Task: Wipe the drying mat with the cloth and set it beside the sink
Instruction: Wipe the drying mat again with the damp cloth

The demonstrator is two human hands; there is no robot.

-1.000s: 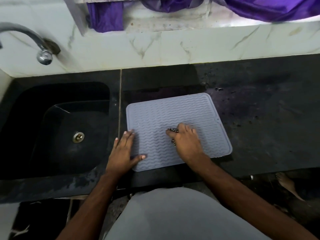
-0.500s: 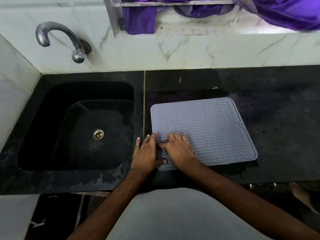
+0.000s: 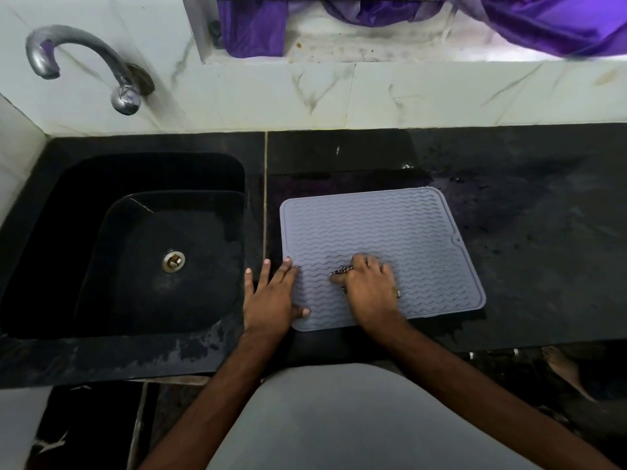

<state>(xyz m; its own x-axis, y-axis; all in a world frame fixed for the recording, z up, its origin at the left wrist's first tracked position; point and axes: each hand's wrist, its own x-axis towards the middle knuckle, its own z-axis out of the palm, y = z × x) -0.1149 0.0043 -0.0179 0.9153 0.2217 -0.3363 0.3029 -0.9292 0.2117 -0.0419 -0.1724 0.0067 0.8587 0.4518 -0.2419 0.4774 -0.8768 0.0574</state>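
Observation:
A grey ribbed drying mat (image 3: pixel 390 228) lies flat on the black counter just right of the sink (image 3: pixel 68 184). My right hand (image 3: pixel 371 288) presses a small dark patterned cloth (image 3: pixel 341 271) onto the mat's near middle; the hand covers most of the cloth and only a bit shows at the fingertips. At the mat's near left corner my left hand (image 3: pixel 271 298) lies flat, fingers straight, thumb on the mat's surface, holding it down.
The black sink has a metal drain (image 3: pixel 173 261) and a curved metal tap (image 3: pixel 84 62) on the marble wall above it. Purple fabric (image 3: pixel 543 22) hangs at the window ledge. The black counter (image 3: pixel 543 215) stretches to the right, wet in patches. A bare foot (image 3: pixel 566 371) shows below its edge.
My right hand with the cloth slid left to the mat's left edge, then back right toward its middle. My left hand stays on the near left corner. The view shifted.

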